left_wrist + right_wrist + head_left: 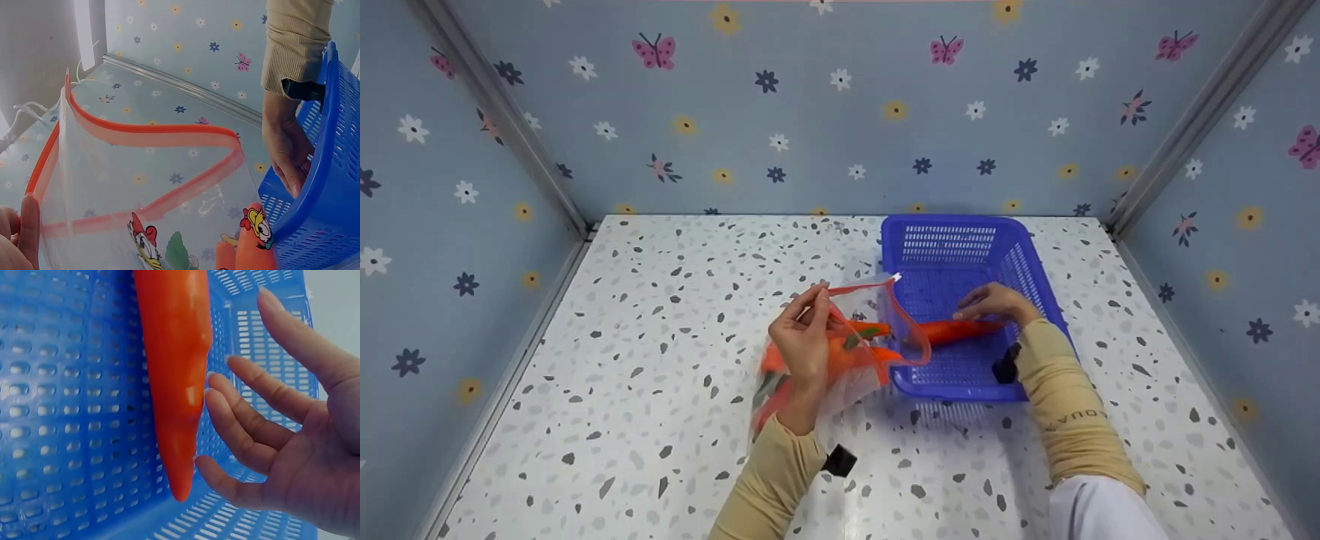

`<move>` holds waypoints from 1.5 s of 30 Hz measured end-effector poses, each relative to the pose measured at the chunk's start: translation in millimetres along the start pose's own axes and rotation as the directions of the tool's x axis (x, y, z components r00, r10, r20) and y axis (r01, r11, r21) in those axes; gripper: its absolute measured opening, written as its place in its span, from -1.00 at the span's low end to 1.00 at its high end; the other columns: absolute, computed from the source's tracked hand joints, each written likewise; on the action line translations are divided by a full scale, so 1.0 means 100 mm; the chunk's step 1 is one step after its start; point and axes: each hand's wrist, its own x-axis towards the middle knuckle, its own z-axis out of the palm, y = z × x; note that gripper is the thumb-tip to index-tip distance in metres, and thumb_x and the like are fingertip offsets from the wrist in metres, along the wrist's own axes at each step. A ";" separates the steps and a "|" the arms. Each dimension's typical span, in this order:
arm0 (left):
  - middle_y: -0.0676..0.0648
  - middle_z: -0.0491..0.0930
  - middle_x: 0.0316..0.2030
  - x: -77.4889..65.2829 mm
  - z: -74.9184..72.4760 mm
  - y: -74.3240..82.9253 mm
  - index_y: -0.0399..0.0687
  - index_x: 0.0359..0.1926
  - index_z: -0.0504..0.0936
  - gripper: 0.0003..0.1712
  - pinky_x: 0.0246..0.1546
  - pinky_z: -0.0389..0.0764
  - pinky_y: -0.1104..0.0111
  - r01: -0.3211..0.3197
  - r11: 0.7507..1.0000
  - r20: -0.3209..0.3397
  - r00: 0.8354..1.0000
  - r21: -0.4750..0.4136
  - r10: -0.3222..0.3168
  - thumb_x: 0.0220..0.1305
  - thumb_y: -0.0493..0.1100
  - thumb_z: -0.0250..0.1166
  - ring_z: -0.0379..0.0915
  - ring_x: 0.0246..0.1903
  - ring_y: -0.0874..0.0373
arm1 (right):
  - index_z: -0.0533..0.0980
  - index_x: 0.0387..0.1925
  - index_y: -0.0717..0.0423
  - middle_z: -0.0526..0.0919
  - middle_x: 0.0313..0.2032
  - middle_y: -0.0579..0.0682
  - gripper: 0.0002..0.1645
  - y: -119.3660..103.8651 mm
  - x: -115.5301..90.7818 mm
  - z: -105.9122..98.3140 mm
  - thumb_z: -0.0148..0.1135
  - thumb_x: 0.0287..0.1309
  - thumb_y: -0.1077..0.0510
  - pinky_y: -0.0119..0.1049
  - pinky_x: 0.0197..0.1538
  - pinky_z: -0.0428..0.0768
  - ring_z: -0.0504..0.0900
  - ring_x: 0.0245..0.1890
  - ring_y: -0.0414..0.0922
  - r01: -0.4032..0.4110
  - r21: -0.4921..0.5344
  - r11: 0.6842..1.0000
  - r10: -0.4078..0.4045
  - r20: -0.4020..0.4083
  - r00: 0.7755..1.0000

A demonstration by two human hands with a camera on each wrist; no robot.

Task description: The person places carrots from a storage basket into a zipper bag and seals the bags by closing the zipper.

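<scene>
My left hand (802, 334) pinches the edge of a clear zip bag (140, 180) with red-orange edging and cartoon duck prints. Its mouth gapes toward the basket. Orange carrot-like pieces with green parts (870, 330) show inside the bag. A long, glossy orange-red carrot (177, 354) lies in the blue basket (960, 394); in the head view its left end is beside the bag's mouth. My right hand (270, 422) is in the basket next to the carrot's tapered end, fingers spread. Whether a fingertip touches the carrot, I cannot tell.
The basket has slotted walls and stands right of the bag on a white speckled table (660, 315). Blue flowered panels (840, 112) enclose the back and sides. A black wrist mount (840, 460) sits at my left wrist.
</scene>
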 end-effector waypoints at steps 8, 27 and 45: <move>-0.17 0.50 -0.64 0.01 -0.05 -0.12 -0.44 -0.22 0.59 -0.79 -0.73 0.54 0.33 -0.022 0.999 -0.011 1.000 0.048 0.023 0.15 -0.35 0.18 0.44 -0.73 0.12 | 0.50 -0.09 0.36 0.56 -0.14 0.18 -0.33 0.11 0.02 0.00 0.45 -0.25 0.03 -0.28 -0.09 0.41 0.42 -0.25 -0.13 0.079 -0.068 0.995 -0.077 0.029 0.997; -0.08 0.56 -0.57 0.00 0.09 0.18 -0.65 -0.25 0.51 -0.80 -0.71 0.53 0.43 0.012 0.999 -0.048 0.999 0.041 -0.010 0.12 -0.48 0.13 0.42 -0.73 0.22 | 0.49 -0.09 0.36 0.50 -0.08 0.25 -0.41 0.18 0.05 0.05 0.44 -0.27 0.26 -0.17 0.05 0.38 0.43 -0.10 0.01 0.006 -0.106 0.994 0.000 0.055 0.998; -0.12 0.57 -0.55 0.02 0.02 0.05 -0.48 -0.26 0.59 -0.81 -0.68 0.54 0.43 -0.024 1.000 -0.032 0.999 -0.011 0.024 0.11 -0.39 0.20 0.44 -0.69 0.21 | 0.55 -0.25 0.38 0.62 -0.33 0.11 -0.58 0.20 0.05 0.02 0.43 -0.26 0.29 -0.33 -0.21 0.48 0.48 -0.36 -0.17 0.115 -0.192 0.975 -0.098 0.094 0.991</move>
